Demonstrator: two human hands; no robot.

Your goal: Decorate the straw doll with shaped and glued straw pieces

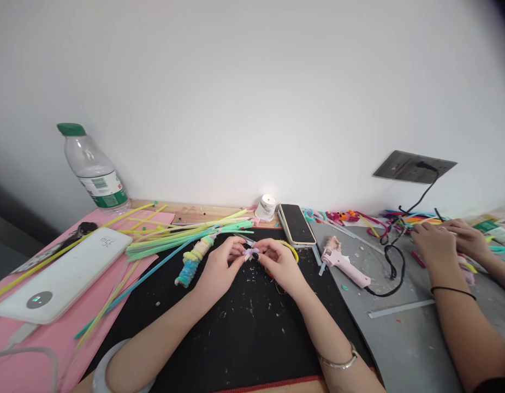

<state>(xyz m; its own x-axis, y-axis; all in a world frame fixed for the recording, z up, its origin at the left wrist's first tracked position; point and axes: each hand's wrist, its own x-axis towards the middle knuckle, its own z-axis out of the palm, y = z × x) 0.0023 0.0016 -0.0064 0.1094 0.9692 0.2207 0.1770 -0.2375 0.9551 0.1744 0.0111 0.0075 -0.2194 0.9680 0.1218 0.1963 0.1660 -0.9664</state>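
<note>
My left hand (219, 265) and my right hand (284, 267) meet over a black mat (244, 333). Between their fingertips is a small lilac pipe-cleaner piece (249, 252), pinched from both sides; its exact shape is partly hidden by the fingers. Something small and dark shows at the right fingertips, too small to name. Beside my left hand lies a rolled bundle (195, 256) of fuzzy yellow, cream and blue pipe cleaner. A yellow curved strand (292, 250) passes behind my right hand.
Pipe cleaners (190, 234) spread across the left back. A power bank (67, 273) and water bottle (97, 172) stand left. A paper cup (266, 208), phone (297, 224) and corded glue gun (345, 263) are behind and right. At far right, another person's hands (434, 243) work.
</note>
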